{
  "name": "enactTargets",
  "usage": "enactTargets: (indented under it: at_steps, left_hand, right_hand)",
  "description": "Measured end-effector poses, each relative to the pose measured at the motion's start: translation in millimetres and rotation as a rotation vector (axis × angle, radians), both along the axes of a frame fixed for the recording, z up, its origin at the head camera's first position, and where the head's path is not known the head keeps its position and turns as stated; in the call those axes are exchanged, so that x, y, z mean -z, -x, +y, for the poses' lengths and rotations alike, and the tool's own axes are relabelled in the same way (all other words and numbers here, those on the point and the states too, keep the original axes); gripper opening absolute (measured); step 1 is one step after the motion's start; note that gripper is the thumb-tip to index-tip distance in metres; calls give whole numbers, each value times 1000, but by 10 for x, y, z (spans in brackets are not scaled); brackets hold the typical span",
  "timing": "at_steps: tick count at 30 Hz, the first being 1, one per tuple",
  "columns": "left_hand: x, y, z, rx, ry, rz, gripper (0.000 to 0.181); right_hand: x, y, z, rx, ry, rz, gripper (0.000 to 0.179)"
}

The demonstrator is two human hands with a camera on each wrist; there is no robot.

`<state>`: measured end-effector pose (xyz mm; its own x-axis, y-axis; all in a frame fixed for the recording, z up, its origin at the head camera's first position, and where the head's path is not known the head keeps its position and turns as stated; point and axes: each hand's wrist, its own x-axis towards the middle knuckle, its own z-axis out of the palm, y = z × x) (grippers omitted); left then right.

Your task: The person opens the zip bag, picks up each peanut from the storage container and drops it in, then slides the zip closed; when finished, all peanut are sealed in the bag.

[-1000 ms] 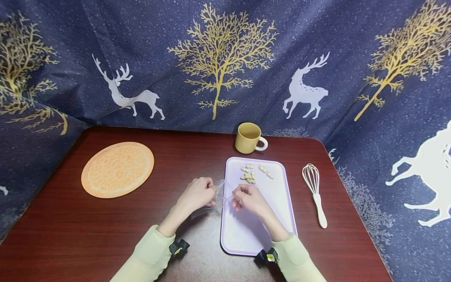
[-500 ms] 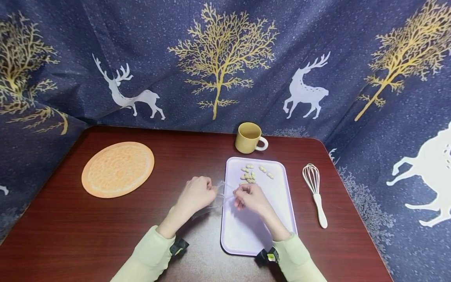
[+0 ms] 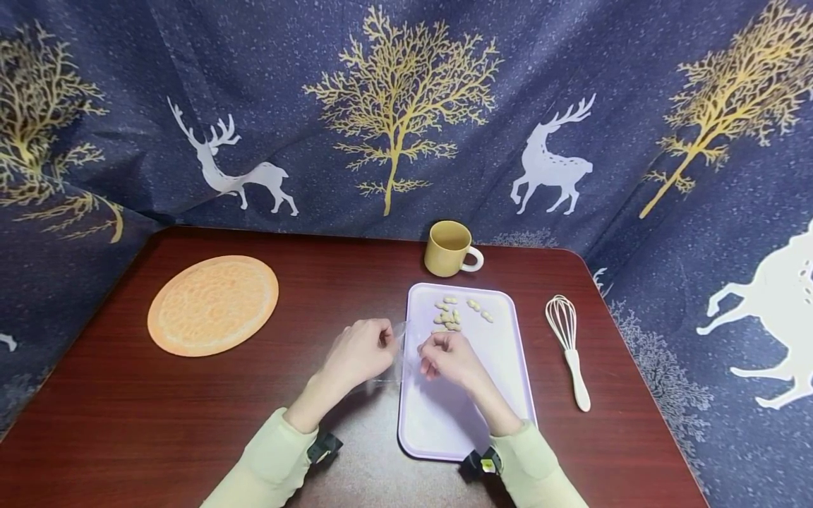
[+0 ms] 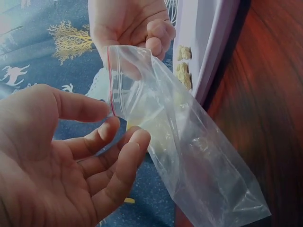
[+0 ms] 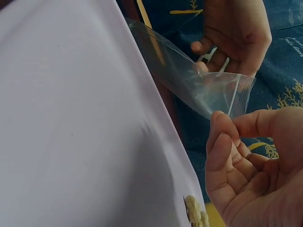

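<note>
A clear zip-lock bag (image 4: 203,156) with a red line along its mouth hangs between both hands, over the left edge of the lilac tray (image 3: 495,381). At one end of the zip strip, my left hand (image 3: 360,351) pinches the bag between thumb and index finger, the other fingers loosely bent. My right hand (image 3: 449,355) grips the other end of the mouth by thumb and fingertips, above the tray. No contents show inside the bag. Several peanuts (image 3: 447,317) in their shells lie on the far part of the tray, beyond the right hand.
Behind the tray stands a yellow mug (image 3: 447,250) with a white handle. A cream whisk (image 3: 569,353) lies to the tray's right. On the far left of the dark wooden table (image 3: 190,416) is a round orange mat (image 3: 212,305). A patterned blue cloth (image 3: 305,155) hangs behind.
My left hand has shifted slightly right and turned at the bag's mouth, its grip changing there. The bag's film has moved with it. The right hand stays almost where it was.
</note>
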<state>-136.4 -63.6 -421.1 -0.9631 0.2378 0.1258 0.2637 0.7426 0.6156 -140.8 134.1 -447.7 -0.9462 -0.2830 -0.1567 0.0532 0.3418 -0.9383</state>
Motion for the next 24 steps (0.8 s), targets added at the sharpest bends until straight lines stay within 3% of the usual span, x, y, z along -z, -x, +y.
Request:
enactTargets:
  at_steps: [3, 9, 14, 19, 21, 24]
  left_hand:
    - [0, 16, -8, 6, -44, 16, 19]
    - [18, 57, -57, 66, -87, 65, 12]
    - [48, 66, -113, 182, 48, 103, 50]
    - [127, 53, -128, 322, 142, 43, 100]
    - [163, 51, -116, 348, 152, 20, 115]
    - [208, 54, -93, 359, 163, 24, 122]
  right_hand:
    - [2, -2, 0, -3, -3, 7, 17]
    - [-319, -109, -51, -22, -7, 1, 17]
    - [-380, -122, -56, -25, 7, -14, 18]
    - [-385, -123, -56, -26, 9, -18, 18]
    - [-389, -126, -58, -28, 6, -17, 18]
    - [-393, -130, -64, -34, 1, -11, 17]
